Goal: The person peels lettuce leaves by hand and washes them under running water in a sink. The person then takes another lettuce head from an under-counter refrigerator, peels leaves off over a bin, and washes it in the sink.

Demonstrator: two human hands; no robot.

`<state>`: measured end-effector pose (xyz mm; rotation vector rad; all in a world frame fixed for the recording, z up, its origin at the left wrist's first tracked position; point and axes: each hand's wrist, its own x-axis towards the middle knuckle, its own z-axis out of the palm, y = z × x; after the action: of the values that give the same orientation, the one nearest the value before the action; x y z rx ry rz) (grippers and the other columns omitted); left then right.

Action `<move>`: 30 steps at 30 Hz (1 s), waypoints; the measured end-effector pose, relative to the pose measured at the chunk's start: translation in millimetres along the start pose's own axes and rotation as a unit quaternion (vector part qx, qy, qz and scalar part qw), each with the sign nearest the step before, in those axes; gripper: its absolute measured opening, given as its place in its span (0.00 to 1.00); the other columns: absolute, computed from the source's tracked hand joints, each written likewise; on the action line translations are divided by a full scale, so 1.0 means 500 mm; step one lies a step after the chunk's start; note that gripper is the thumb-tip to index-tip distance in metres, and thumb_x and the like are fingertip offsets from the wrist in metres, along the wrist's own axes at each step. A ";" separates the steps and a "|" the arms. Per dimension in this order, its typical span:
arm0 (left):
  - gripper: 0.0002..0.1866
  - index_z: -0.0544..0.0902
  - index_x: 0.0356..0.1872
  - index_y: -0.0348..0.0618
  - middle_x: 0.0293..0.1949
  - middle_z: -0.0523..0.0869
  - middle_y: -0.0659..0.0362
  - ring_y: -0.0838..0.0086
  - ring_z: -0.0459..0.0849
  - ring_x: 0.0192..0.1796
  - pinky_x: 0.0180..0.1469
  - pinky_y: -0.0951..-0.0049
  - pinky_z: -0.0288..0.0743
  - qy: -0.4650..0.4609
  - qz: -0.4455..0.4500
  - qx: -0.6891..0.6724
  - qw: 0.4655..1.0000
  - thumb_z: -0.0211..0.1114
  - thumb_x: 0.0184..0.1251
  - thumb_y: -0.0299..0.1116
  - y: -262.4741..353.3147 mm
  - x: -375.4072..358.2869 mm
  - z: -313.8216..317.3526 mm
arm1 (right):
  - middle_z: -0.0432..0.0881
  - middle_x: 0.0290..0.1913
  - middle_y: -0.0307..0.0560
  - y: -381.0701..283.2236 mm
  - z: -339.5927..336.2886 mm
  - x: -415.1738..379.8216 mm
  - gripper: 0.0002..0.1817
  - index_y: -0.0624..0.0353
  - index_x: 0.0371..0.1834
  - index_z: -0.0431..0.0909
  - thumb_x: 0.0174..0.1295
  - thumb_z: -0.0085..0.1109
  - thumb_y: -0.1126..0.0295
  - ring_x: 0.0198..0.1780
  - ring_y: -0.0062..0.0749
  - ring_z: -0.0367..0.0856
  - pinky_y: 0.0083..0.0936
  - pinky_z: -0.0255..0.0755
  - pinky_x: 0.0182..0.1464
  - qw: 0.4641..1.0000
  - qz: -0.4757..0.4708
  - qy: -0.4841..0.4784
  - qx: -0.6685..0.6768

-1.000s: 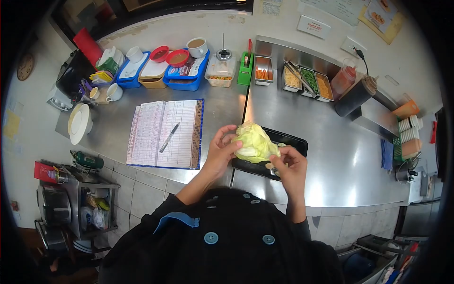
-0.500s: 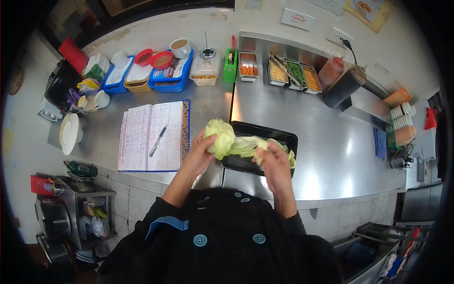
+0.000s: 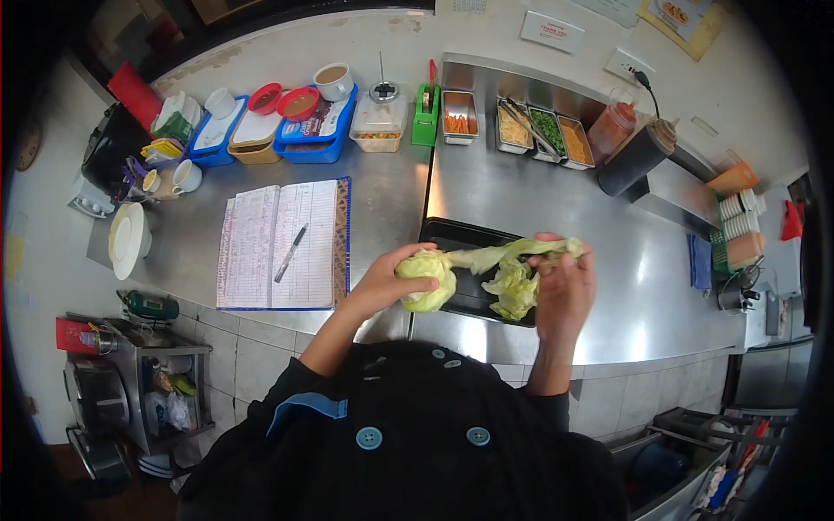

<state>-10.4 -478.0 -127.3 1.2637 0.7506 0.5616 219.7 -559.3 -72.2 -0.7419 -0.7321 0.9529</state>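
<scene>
Pale green and round, a head of lettuce point(image 3: 427, 285) is in the grip of my left hand point(image 3: 382, 282), its thumb across the front. My right hand point(image 3: 566, 291) pinches the far end of a long lettuce leaf point(image 3: 499, 254), which stretches across from the head. Beneath both hands lies a black tray point(image 3: 447, 227), its near left part hidden by the lettuce head. A loose clump of torn lettuce leaves point(image 3: 512, 291) rests in the tray's right part, just left of my right wrist.
Left of the tray lies an open notebook point(image 3: 248, 252) with a pen point(image 3: 291, 253) on it. Along the back stand blue tubs point(image 3: 308, 149), a green tape dispenser point(image 3: 426, 117), metal pans of toppings point(image 3: 546, 135) and sauce bottles point(image 3: 638, 156). A white plate point(image 3: 129, 241) sits far left.
My right hand has moved right and slightly up, drawing the leaf out longer. My left hand has shifted a little right and down with the head, uncovering the torn leaves in the tray.
</scene>
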 end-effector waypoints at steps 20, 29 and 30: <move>0.26 0.71 0.58 0.41 0.51 0.80 0.55 0.69 0.82 0.48 0.43 0.69 0.80 0.103 -0.071 -0.175 0.977 0.63 0.63 0.44 -0.012 0.010 0.010 | 0.80 0.44 0.43 -0.003 -0.102 0.018 0.16 0.58 0.36 0.82 0.40 0.70 0.77 0.46 0.44 0.70 0.33 0.69 0.50 0.689 -0.014 -0.182 -0.701; 0.32 0.74 0.55 0.46 0.47 0.76 0.57 0.61 0.72 0.53 0.56 0.63 0.66 0.074 0.193 0.599 0.774 0.73 0.43 0.37 -0.015 0.084 0.071 | 0.80 0.41 0.44 0.003 -0.148 0.027 0.06 0.60 0.31 0.77 0.51 0.64 0.76 0.46 0.38 0.75 0.31 0.71 0.50 0.774 -0.017 -0.135 -0.619; 0.34 0.74 0.56 0.44 0.51 0.75 0.56 0.60 0.71 0.55 0.55 0.64 0.66 0.076 0.232 0.645 0.724 0.73 0.42 0.37 -0.012 0.093 0.077 | 0.80 0.41 0.44 -0.006 -0.153 0.030 0.06 0.60 0.31 0.77 0.51 0.64 0.76 0.46 0.38 0.75 0.31 0.71 0.50 0.773 -0.018 -0.132 -0.620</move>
<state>48.7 -469.5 -137.1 2.8026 0.9969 0.5230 288.7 -564.3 -107.9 -1.7469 -1.6605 0.4215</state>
